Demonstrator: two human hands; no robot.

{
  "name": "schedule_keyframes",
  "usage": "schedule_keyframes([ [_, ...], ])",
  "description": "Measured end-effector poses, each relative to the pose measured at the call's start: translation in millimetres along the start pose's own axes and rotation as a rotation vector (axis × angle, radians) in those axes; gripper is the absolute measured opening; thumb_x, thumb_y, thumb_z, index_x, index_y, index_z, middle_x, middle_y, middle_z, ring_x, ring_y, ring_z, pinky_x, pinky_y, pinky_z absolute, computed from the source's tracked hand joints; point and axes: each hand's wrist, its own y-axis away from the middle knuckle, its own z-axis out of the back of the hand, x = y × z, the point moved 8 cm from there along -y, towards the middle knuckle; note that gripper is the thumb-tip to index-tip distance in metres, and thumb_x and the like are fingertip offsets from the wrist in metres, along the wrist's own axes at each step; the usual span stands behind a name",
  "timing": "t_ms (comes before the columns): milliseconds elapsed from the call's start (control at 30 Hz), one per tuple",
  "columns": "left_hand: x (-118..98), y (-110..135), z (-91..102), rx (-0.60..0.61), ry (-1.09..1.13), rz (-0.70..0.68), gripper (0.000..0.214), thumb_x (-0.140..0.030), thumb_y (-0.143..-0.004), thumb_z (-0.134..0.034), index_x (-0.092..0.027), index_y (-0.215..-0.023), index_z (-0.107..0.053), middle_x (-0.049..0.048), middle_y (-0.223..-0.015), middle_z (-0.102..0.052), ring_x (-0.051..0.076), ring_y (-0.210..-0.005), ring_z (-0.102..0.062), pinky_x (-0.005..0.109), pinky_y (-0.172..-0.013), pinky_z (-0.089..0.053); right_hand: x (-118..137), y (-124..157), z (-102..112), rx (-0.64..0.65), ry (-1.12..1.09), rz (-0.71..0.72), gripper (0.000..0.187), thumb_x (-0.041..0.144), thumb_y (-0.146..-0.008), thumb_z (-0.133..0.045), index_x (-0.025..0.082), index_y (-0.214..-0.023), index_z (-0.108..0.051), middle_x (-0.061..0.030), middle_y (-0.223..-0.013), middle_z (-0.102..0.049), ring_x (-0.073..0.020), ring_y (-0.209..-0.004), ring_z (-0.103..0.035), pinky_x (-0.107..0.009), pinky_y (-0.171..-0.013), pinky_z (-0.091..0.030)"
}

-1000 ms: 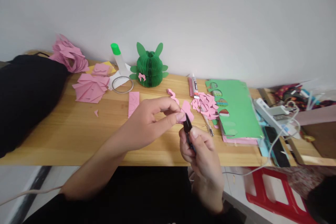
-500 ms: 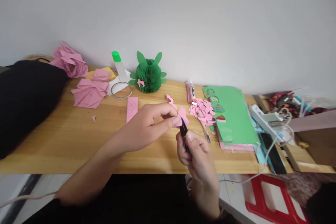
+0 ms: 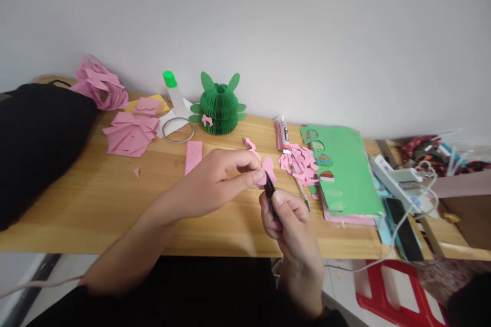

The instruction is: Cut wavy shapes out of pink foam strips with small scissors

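My left hand (image 3: 217,179) pinches a small piece of pink paper (image 3: 262,178) between thumb and fingertips. My right hand (image 3: 289,217) is wrapped around what look like small black scissors (image 3: 270,188), pointing up, with their tip at the paper's edge; the handles are mostly hidden in the fist. Just behind the tip shows another pink paper shape (image 3: 269,165), and a curled pink cut-out (image 3: 250,145) lies beyond my left fingertips. Left of them rests a pink strip (image 3: 193,156) with curved outlines drawn on it.
A green honeycomb-paper figure (image 3: 219,110) with a pink bow stands near the wall. Left are a green-capped glue bottle (image 3: 174,93), a tape ring (image 3: 178,130) and folded pink papers (image 3: 131,133). Right are pink scraps (image 3: 301,163), a glue tube (image 3: 284,134), a green folder (image 3: 345,171) and a power strip (image 3: 391,179).
The view has shifted slightly, so things on the right appear a little farther right. Both hands keep their grips, and the scissors stay at the pink paper.
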Motion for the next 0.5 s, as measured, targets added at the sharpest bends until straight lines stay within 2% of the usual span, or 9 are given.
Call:
schedule_keyframes([
  [200,1.2,-2.9,2.3,0.012,-0.097,-0.016,0.023,-0.027,-0.091,-0.053,-0.018,-0.073,-0.065,-0.0016,-0.072,-0.068,0.012,-0.066,-0.058,0.024,-0.063,-0.041,0.3,-3.1,-0.6,0.006,-0.019,-0.018,0.039,0.049,-0.091,-0.059,0.017,-0.071,-0.054,0.0104,-0.049,-0.028,-0.0040,-0.041,-0.013,-0.018,-0.036,-0.011],
  [500,1.3,-2.5,1.0,0.047,-0.062,-0.012,0.022,-0.024,-0.091,-0.053,-0.016,-0.075,-0.066,-0.0018,-0.074,-0.070,0.011,-0.069,-0.059,0.024,-0.065,-0.041,-0.3,-3.5,0.1,-0.001,0.006,-0.026,0.040,0.051,-0.090,-0.059,0.017,-0.070,-0.054,0.0104,-0.048,-0.028,-0.0041,-0.040,-0.013,-0.018,-0.036,-0.012],
])
